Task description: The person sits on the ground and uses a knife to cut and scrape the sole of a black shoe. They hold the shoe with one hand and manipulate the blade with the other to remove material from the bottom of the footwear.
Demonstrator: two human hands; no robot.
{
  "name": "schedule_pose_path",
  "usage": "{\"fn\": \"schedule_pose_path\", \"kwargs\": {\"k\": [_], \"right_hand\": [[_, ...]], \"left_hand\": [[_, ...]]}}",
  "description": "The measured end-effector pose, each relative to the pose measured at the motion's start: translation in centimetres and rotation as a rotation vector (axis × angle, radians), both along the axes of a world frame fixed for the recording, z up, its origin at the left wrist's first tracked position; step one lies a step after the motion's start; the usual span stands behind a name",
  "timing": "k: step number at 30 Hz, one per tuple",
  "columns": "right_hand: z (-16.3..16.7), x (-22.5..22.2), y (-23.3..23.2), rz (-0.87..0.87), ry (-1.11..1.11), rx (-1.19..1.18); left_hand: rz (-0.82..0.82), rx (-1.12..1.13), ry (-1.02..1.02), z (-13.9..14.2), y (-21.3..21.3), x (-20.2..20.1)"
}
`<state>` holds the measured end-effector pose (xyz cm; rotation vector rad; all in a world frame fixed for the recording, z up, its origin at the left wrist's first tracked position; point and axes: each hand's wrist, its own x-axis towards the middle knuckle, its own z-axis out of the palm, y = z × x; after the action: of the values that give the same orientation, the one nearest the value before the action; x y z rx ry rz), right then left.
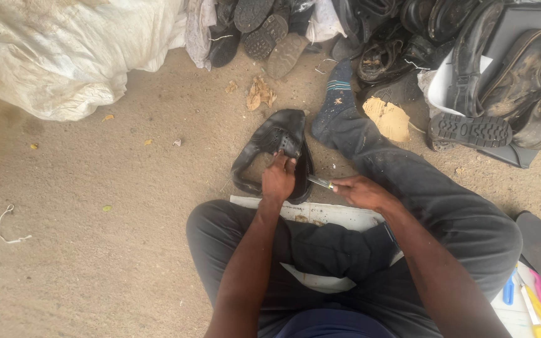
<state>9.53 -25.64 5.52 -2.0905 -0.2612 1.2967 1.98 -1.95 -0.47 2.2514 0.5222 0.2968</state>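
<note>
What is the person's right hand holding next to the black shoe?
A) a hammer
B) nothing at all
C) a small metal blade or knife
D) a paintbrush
C: the right hand grips a small metal blade whose tip points toward the black shoe, while the left hand holds the shoe steady on the sandy ground.

I see one bulging white woven sack (pixel 64 53) slumped at the top left corner on sandy ground (pixel 95 250).
</note>
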Motion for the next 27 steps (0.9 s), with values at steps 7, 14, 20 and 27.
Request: {"fn": "schedule_pose_path", "kwargs": {"k": [7, 14, 20, 27], "right_hand": [[-3.2, -1.8, 1.2, -0.012, -0.224, 0.191], [-1.4, -3.1, 0.0, 0.021, -0.453, 0.121], [0.8, -3.2, -0.5, -0.029, -0.439, 0.251], [-2.6, -2.8, 0.0, 0.035, -0.497, 0.438]], "left_hand": [[-0.193, 0.008, 0.075, 0.3, 1.7, -0.9], [0.502, -0.127, 0.195, 4.6, 4.3, -1.1], [0.827, -0.063, -0.605, 14.8, 1.7, 3.7], [-0.977, -0.229, -0.771, 31.2, -35.8, 12.0]]}}
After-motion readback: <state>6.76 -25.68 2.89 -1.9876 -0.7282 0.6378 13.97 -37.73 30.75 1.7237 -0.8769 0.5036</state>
